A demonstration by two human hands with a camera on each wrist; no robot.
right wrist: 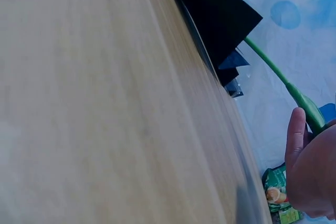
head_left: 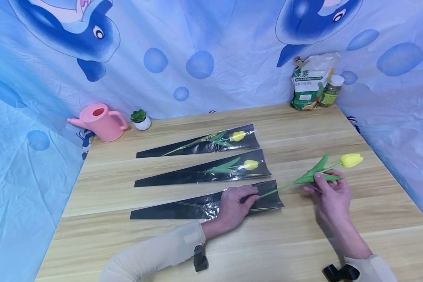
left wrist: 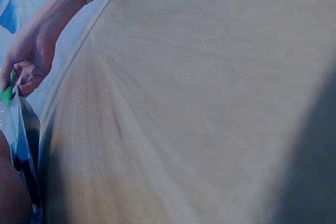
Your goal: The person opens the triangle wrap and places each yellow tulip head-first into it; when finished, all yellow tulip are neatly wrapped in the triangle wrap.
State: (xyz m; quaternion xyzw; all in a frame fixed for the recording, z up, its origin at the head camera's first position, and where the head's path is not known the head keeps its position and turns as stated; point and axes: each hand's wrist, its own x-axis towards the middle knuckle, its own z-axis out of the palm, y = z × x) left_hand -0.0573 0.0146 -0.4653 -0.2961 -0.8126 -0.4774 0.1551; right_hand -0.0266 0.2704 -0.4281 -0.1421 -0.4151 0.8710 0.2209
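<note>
A yellow artificial tulip (head_left: 351, 160) is pinched by its green stem and leaves in my right hand (head_left: 334, 196). Its stem slants left, the lower end inside the wide mouth of the nearest flower sleeve (head_left: 162, 213), black with a clear front. My left hand (head_left: 232, 207) grips that sleeve near its mouth, thumb and fingers beside the stem. In the right wrist view the sleeve's black back (right wrist: 215, 14) shows raised at the mouth, with the green stem (right wrist: 268, 65) running out of it. Farther back lie two more sleeves, a middle one (head_left: 162, 180) and a far one (head_left: 151, 152), each holding a yellow tulip.
At the back left stand a pink watering can (head_left: 107, 125) and a small potted succulent (head_left: 142, 123). A green and white bag (head_left: 304, 88) and a white-capped jar (head_left: 330, 94) stand at the back right. Blue dolphin-print cloth (head_left: 232, 39) hangs behind the wooden table (head_left: 268, 246).
</note>
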